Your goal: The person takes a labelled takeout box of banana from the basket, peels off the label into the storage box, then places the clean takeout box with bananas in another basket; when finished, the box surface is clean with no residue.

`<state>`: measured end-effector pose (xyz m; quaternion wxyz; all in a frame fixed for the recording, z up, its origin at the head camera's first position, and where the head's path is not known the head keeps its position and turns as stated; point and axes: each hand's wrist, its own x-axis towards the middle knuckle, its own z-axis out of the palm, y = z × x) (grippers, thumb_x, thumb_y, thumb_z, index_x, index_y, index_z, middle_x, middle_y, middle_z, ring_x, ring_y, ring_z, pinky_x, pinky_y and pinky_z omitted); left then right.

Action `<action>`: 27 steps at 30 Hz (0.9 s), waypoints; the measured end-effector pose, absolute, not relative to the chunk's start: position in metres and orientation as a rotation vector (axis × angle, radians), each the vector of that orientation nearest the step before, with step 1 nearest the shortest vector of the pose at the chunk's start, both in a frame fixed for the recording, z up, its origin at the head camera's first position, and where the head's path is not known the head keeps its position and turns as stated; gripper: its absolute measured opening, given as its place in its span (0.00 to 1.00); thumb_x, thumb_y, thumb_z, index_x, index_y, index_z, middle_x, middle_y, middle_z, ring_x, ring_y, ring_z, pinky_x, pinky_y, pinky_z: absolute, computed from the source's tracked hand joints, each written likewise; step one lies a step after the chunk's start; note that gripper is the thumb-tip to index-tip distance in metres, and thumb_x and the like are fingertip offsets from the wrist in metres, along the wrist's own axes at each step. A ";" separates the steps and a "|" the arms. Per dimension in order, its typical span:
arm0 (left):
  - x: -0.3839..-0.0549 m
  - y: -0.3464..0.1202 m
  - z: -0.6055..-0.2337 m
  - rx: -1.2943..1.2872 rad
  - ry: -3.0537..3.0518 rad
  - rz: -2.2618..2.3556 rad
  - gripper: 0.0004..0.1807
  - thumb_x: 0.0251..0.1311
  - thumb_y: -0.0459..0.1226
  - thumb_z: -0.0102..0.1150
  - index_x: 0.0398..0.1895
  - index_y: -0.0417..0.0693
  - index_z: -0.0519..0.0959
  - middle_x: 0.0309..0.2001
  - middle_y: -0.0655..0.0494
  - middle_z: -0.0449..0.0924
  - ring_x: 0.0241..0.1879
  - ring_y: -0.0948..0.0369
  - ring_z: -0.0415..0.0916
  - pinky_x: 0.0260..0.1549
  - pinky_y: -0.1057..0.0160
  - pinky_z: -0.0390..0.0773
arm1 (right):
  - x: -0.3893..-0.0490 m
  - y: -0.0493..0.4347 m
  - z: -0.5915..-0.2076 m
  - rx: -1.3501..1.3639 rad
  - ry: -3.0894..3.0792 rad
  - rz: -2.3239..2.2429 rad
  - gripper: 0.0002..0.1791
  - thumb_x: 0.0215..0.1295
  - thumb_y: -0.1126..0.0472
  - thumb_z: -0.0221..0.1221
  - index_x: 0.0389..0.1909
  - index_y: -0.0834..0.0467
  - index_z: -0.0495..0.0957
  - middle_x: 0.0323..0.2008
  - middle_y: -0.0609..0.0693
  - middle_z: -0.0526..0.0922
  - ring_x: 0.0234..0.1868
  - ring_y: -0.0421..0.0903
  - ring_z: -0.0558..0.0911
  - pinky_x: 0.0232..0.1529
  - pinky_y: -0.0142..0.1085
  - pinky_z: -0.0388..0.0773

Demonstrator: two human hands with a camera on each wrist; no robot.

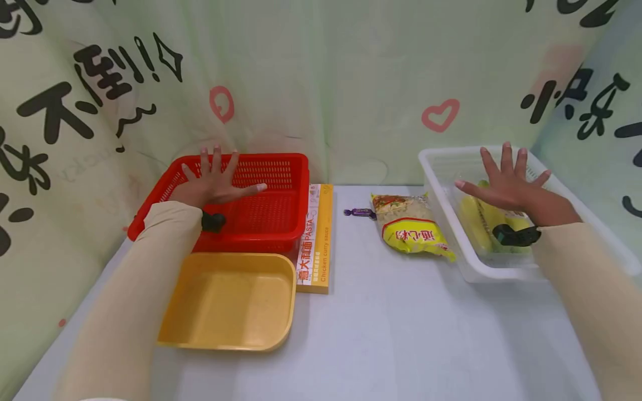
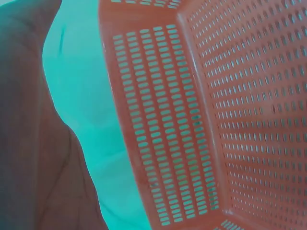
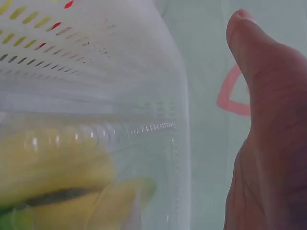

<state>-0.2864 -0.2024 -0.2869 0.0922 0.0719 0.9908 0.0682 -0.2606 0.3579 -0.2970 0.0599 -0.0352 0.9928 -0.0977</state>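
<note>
My left hand (image 1: 213, 181), fingers spread, hovers above the red perforated basket (image 1: 271, 209) and holds nothing. In the left wrist view, the basket's slotted wall (image 2: 163, 120) fills much of the picture beside the hand. On the other side, my right hand (image 1: 511, 184) is spread with straight fingers over the white basket (image 1: 468, 262), also holding nothing. Inside that basket sits a clear plastic package of yellow produce (image 1: 476, 223), partly hidden by the wrist; its exact kind is unclear. The right wrist view shows the yellow items (image 3: 57, 172) under clear plastic.
A yellow tray (image 1: 230, 303) stands in front of the red basket. Beside them lies a pasta box (image 1: 316, 239). A yellow-labelled bag of pasta (image 1: 413, 225) and a small purple-wrapped candy (image 1: 360, 213) lie left of the white basket. A printed curtain (image 1: 371, 83) hangs behind.
</note>
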 end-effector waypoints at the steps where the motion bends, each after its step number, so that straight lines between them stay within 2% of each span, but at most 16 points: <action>1: -0.287 -0.201 -0.287 0.228 2.944 0.222 0.61 0.56 0.69 0.49 0.77 0.50 0.28 0.73 0.39 0.13 0.70 0.37 0.14 0.58 0.25 0.29 | -0.260 0.360 -0.296 -0.118 3.013 -0.315 0.59 0.63 0.27 0.42 0.73 0.59 0.20 0.66 0.66 0.07 0.62 0.68 0.09 0.46 0.78 0.16; 4: -0.290 -0.196 -0.289 0.283 2.955 0.320 0.62 0.55 0.64 0.57 0.78 0.49 0.29 0.75 0.39 0.18 0.72 0.39 0.18 0.62 0.28 0.41 | -0.257 0.369 -0.295 -0.149 3.029 -0.333 0.56 0.65 0.29 0.41 0.74 0.59 0.21 0.67 0.67 0.08 0.62 0.67 0.09 0.47 0.77 0.15; 7: -0.293 -0.188 -0.291 0.334 2.947 0.461 0.64 0.52 0.60 0.63 0.78 0.50 0.29 0.75 0.40 0.20 0.73 0.40 0.24 0.61 0.32 0.55 | -0.254 0.376 -0.295 -0.162 3.037 -0.343 0.55 0.65 0.30 0.42 0.74 0.59 0.24 0.67 0.69 0.10 0.63 0.68 0.10 0.49 0.76 0.16; 10: -0.294 -0.176 -0.291 0.367 2.913 0.574 0.66 0.51 0.59 0.66 0.77 0.53 0.27 0.76 0.43 0.21 0.73 0.42 0.30 0.59 0.35 0.62 | -0.252 0.385 -0.295 -0.159 3.016 -0.383 0.54 0.67 0.32 0.42 0.74 0.61 0.26 0.67 0.72 0.12 0.64 0.70 0.13 0.51 0.77 0.19; 15: -0.296 -0.143 -0.295 0.435 2.853 0.802 0.65 0.51 0.56 0.68 0.78 0.55 0.29 0.78 0.51 0.26 0.74 0.48 0.34 0.60 0.41 0.67 | -0.244 0.402 -0.295 -0.175 2.973 -0.490 0.51 0.69 0.35 0.41 0.74 0.63 0.26 0.68 0.73 0.16 0.66 0.73 0.17 0.53 0.77 0.27; 19: -0.298 -0.108 -0.302 0.488 2.826 0.930 0.61 0.52 0.51 0.71 0.79 0.56 0.36 0.78 0.54 0.36 0.73 0.52 0.43 0.58 0.47 0.70 | -0.237 0.415 -0.296 -0.169 2.921 -0.582 0.50 0.70 0.37 0.41 0.74 0.59 0.23 0.70 0.69 0.17 0.67 0.71 0.19 0.51 0.79 0.33; 23: -0.297 -0.078 -0.304 0.504 2.835 0.978 0.58 0.53 0.51 0.70 0.79 0.58 0.40 0.78 0.56 0.40 0.74 0.54 0.44 0.60 0.49 0.68 | -0.232 0.424 -0.298 -0.146 2.872 -0.654 0.50 0.70 0.37 0.42 0.74 0.52 0.20 0.72 0.65 0.18 0.68 0.74 0.26 0.49 0.80 0.40; 27: -0.295 -0.054 -0.304 0.476 2.796 1.075 0.58 0.53 0.53 0.69 0.79 0.61 0.40 0.78 0.58 0.41 0.75 0.54 0.43 0.63 0.47 0.63 | -0.228 0.433 -0.300 -0.091 2.864 -0.672 0.49 0.71 0.36 0.41 0.74 0.49 0.19 0.72 0.67 0.20 0.65 0.82 0.36 0.45 0.80 0.48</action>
